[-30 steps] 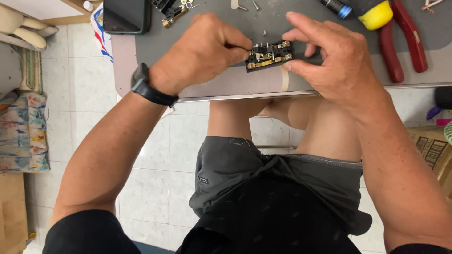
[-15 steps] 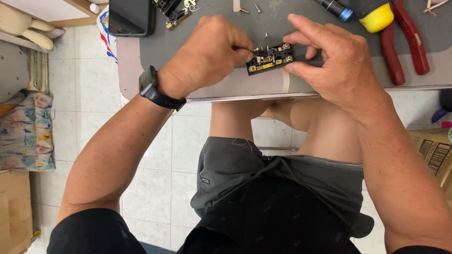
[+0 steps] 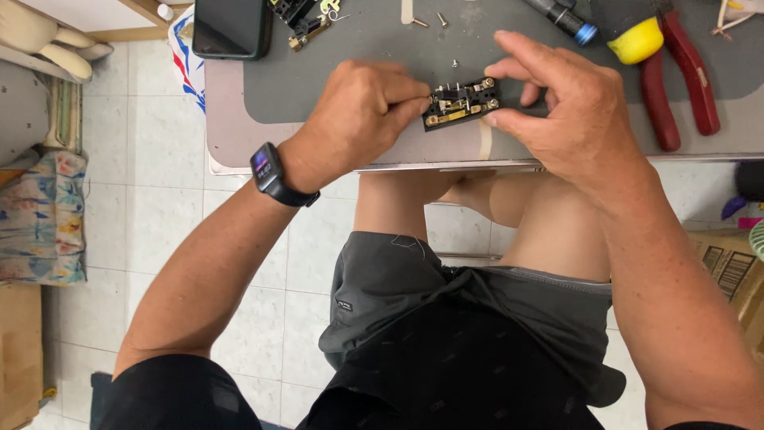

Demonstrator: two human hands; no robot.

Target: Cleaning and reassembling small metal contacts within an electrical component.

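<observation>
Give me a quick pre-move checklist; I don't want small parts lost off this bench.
1. Black switch block with brass contacts held at both ends: ok.
2. Left hand fingertips on its left end: ok.
3. Right hand pinching its right end: ok.
4. Block over the grey mat: ok.
5. Loose screws away from the edge: ok.
6. Contacts fully seated: cannot tell.

Small black switch block [image 3: 461, 103], rectangular, with brass strips and silver screw heads showing on its top face. I see it lying flat-ish, slightly skewed, long axis roughly left-right, near the front edge of the grey mat on the surface [image 3: 239, 135]. Pinched at both short ends; the left end is partly hidden.
</observation>
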